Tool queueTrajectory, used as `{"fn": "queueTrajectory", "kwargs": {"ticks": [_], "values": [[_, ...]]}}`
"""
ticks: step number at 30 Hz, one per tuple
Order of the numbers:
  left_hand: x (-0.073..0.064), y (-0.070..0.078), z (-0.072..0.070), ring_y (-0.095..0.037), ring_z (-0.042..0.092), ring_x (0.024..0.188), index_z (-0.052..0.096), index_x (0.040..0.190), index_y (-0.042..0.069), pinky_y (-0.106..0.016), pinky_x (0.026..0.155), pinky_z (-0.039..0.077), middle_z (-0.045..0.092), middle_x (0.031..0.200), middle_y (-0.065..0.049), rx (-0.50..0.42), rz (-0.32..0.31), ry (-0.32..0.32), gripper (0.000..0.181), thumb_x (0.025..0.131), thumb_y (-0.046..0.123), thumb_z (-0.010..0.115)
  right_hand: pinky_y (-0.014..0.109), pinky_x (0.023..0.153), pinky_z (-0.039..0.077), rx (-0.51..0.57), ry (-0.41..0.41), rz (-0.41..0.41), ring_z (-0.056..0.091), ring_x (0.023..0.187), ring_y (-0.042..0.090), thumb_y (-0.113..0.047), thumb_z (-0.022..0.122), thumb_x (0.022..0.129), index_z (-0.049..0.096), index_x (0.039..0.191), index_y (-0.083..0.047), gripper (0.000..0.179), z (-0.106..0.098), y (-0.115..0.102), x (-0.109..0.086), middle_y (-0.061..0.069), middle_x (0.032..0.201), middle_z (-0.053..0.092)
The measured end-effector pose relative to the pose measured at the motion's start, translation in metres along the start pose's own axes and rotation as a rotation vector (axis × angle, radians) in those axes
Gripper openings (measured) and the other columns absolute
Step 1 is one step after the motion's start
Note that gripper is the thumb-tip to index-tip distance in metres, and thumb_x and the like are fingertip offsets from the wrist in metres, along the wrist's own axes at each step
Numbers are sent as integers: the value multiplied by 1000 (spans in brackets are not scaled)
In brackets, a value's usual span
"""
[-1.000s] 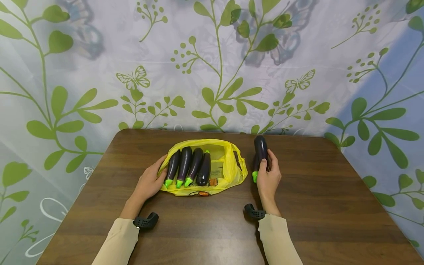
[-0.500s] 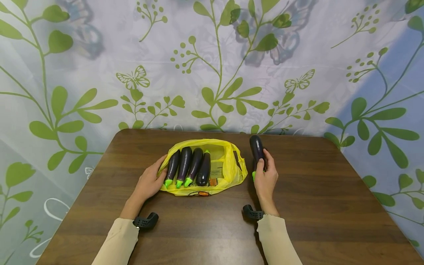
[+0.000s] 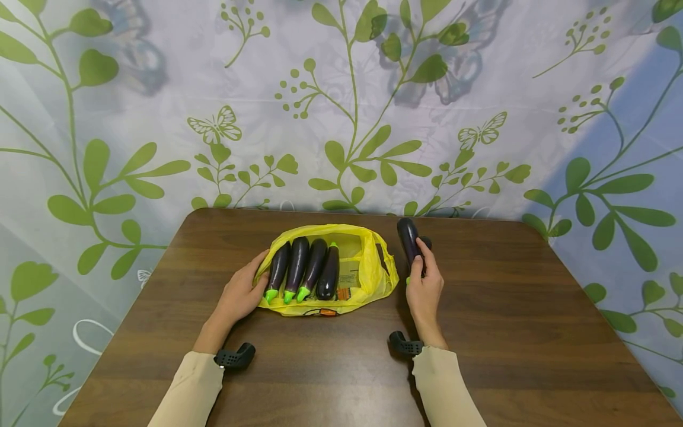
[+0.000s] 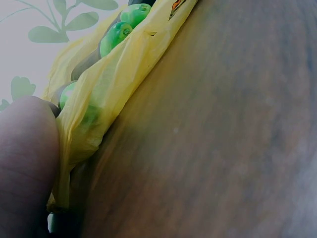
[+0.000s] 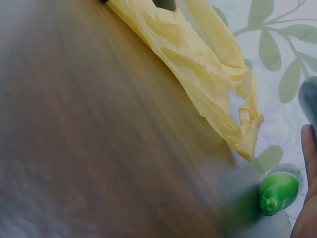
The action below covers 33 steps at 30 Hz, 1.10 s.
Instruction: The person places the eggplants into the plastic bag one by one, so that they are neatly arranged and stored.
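A yellow plastic bag (image 3: pixel 376 279) lies on the table with its mouth spread wide. Several glossy dark eggplants (image 3: pixel 297 264) with bright green stem ends rest side by side in its left part; one is turned with its stem away. My left hand (image 3: pixel 242 293) grips the bag's left edge, thumb in front, the other fingertips hidden. Right of the bag, my right hand (image 3: pixel 425 290) holds an eggplant (image 3: pixel 408 237) between thumb and fingers, its rounded end pointing away. Below it is another eggplant, mostly covered, whose green stem end (image 5: pixel 278 193) shows in the right wrist view.
The brown wooden table (image 3: pixel 523 308) has rounded far corners, and a leaf-patterned cloth (image 3: pixel 341 107) hangs close behind its far edge. Black wrist mounts (image 3: pixel 235 356) sit on both forearms.
My right hand has shifted a little left toward the bag with the eggplant, uncovering a dark end of the lower one. My left hand and the bag have stayed put.
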State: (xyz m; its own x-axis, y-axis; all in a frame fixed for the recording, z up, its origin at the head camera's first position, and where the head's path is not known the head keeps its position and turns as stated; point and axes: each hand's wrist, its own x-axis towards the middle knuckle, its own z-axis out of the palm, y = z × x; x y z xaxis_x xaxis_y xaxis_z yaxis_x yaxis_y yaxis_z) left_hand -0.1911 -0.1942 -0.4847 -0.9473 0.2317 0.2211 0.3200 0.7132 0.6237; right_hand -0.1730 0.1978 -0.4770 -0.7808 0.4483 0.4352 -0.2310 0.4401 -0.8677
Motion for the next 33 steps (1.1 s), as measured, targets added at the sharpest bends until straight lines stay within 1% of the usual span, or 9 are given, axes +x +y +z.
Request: {"fn": "queueTrajectory", "kwargs": {"ticks": [2, 5, 7, 15, 18, 20, 23, 26, 33], "values": [[0, 0, 0, -44, 51, 138, 36, 161, 11, -64, 109, 42, 50, 155, -20, 1, -4, 0, 57, 106, 19, 50, 38, 97, 48, -7, -9, -24, 61, 122, 25, -18, 48, 109, 62, 145, -28, 40, 1, 0, 0, 2, 149, 60], [0, 0, 0, -44, 51, 138, 36, 161, 11, -64, 109, 42, 50, 155, -20, 1, -6, 0, 57, 106, 19, 50, 47, 115, 42, -19, -14, -48, 52, 141, 24, -15, 49, 108, 63, 144, -26, 40, 3, -1, 0, 3, 150, 58], [0, 0, 0, -44, 51, 138, 36, 161, 10, -64, 109, 42, 50, 155, -20, 1, -6, -2, 58, 106, 19, 50, 51, 117, 39, -12, -14, -57, 50, 143, 25, -13, 50, 108, 64, 143, -25, 40, 4, 0, 1, 5, 150, 59], [0, 0, -1, -43, 50, 139, 35, 161, 10, -63, 111, 41, 49, 156, -20, -1, -1, -3, 58, 106, 19, 50, 51, 117, 39, 4, -46, -63, 49, 144, 23, -16, 51, 109, 63, 144, -29, 40, 4, 0, -1, 8, 150, 58], [0, 0, -1, -43, 50, 140, 35, 161, 10, -63, 111, 41, 49, 156, -20, 0, 3, -3, 58, 106, 20, 50, 49, 115, 41, 9, -73, -53, 49, 143, 21, -19, 51, 109, 60, 146, -30, 40, 4, -1, -2, 5, 152, 57], [0, 0, -1, -43, 50, 140, 35, 161, 11, -63, 111, 41, 49, 156, -20, 1, 4, -3, 58, 106, 20, 51, 44, 109, 44, 7, -87, -37, 53, 137, 20, -21, 52, 108, 59, 147, -32, 41, 4, -1, -3, 2, 152, 56], [0, 0, -1, -43, 50, 139, 35, 161, 11, -63, 110, 41, 49, 156, -20, -2, 6, -3, 58, 106, 20, 51, 37, 91, 44, 1, -105, -18, 59, 116, 22, -23, 55, 107, 58, 147, -35, 42, 5, -1, -4, 0, 151, 56], [0, 0, -1, -44, 49, 140, 35, 161, 11, -63, 111, 41, 48, 156, -20, -1, 4, -5, 58, 106, 20, 51, 34, 78, 38, -6, -124, -11, 56, 97, 24, -25, 58, 106, 57, 147, -38, 43, 5, -2, -5, 2, 148, 58], [-1, -1, -1, -44, 50, 139, 36, 161, 10, -64, 110, 42, 49, 155, -20, 9, 9, 9, 58, 106, 19, 51, 28, 74, 40, -4, -154, -18, 57, 94, 23, -24, 60, 105, 56, 147, -37, 45, 6, -4, -7, 3, 148, 59]]}}
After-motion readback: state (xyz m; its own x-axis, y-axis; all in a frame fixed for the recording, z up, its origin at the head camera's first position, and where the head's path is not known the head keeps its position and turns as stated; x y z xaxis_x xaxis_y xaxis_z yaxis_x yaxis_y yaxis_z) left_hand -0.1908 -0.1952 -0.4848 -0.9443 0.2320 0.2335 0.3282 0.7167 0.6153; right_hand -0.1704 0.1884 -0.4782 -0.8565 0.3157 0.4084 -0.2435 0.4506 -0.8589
